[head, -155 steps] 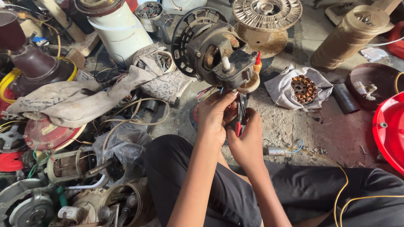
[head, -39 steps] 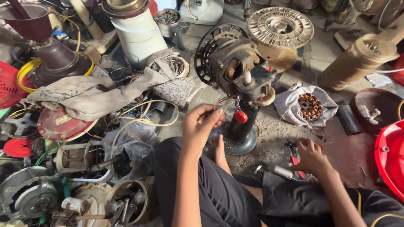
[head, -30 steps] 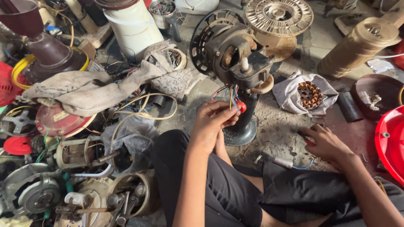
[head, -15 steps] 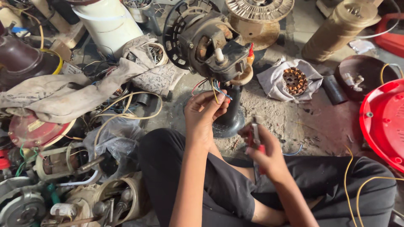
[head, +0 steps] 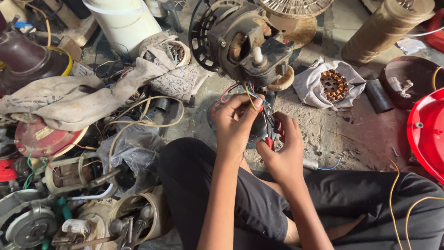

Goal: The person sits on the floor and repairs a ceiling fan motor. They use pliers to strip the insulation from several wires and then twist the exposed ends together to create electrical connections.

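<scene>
Roughly left to right: at far left lies a heap of old motor parts, a dirty cloth [head: 69,99] draped over it, with a cream cable loop [head: 143,113] just beside. None of it touches the hands.

Centre: the fan motor [head: 240,41] stands on its dark base, shaft end tilted up toward the camera. A bundle of coloured wires [head: 249,92] hangs from its underside, its long axis running roughly down toward the person's lap. The left hand [head: 233,120] is directly under the motor housing, with thumb and forefinger pinched on the wire ends; other fingers are curled in. This hand is the nearer one to the wires, already touching them.

Just right of it, the right hand [head: 284,148] is closed around red-handled pliers [head: 270,132], whose tip points up and left toward the pinched wires, near but whether touching I cannot tell. Fingers are wrapped tight on the handles.

Room for moving: tight above, since the motor body overhangs both hands; the person's knees box in below. There is open bare floor to the right of the right hand, with only a small metal tube [head: 311,163] and a blue wire scrap there. Farther right sit a stator on a grey rag [head: 333,85] and a red lid edge [head: 428,134], well apart.
</scene>
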